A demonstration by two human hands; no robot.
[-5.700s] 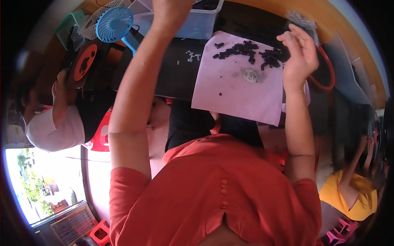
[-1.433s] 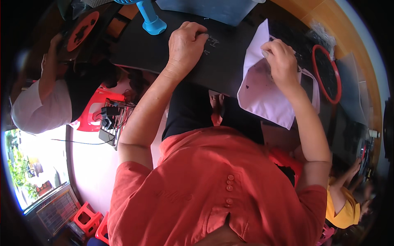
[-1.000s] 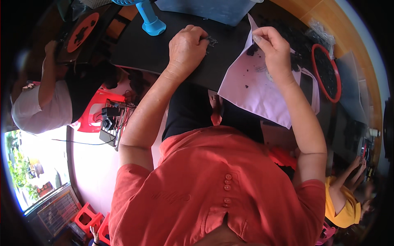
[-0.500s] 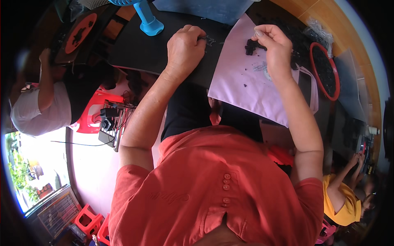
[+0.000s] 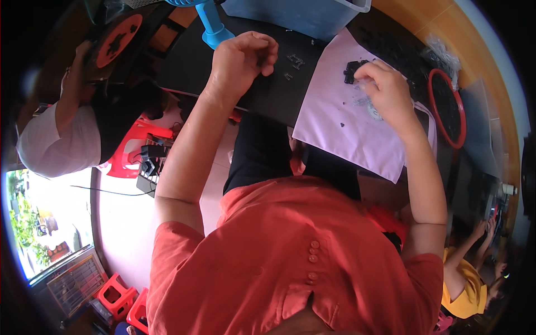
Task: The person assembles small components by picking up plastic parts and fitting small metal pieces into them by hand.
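My left hand (image 5: 241, 62) is raised over the black table, its fingers curled around a small dark part (image 5: 261, 58) that is mostly hidden. To its right, small thin metal pieces (image 5: 296, 60) lie scattered on the table. My right hand (image 5: 389, 92) hovers above a pink cloth (image 5: 329, 125), fingers bent inward and thumb close to them; anything pinched there is too small to make out. By its fingertips sits a clump of black parts (image 5: 352, 71). A few dark crumbs and a pale round print show on the cloth.
A blue handheld fan (image 5: 215, 30) and a translucent blue-grey bin (image 5: 296, 17) stand at the back. A red-rimmed tray (image 5: 462, 111) of black pieces lies right, near clear plastic bags (image 5: 441, 58). Other people sit left, in a white sleeve (image 5: 58, 139), and right, in yellow (image 5: 466, 285).
My left hand has moved left, away from the metal pieces, and turned with a dark part in its fingers. My right hand has dropped nearer the cloth. The view has shifted slightly.
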